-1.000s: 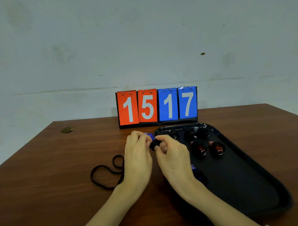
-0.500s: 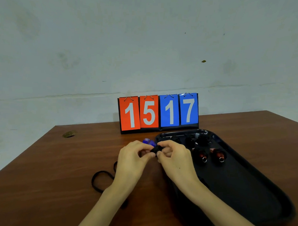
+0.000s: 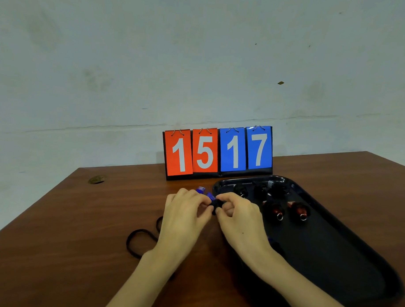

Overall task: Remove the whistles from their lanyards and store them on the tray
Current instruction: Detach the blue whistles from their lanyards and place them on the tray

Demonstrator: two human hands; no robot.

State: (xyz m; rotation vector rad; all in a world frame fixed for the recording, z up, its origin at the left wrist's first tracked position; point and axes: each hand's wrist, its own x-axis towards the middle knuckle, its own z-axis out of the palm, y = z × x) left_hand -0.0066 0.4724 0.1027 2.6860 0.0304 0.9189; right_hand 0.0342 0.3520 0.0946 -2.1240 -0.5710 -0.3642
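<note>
Left hand [image 3: 185, 218] and right hand [image 3: 239, 220] close together, fingertips pinched and meeting, both forearms angled inward

The hands [image 3: 214, 213] hide most of the blue whistle [image 3: 210, 196] and its clip.

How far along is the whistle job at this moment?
Partly done. Several whistles already lie on the black tray, including two red ones. In hand: the left hand and right hand pinch a blue whistle where it joins its black lanyard. Left: free it and tray it. Another blue piece sits behind; whether it has a lanyard is unclear.
</note>
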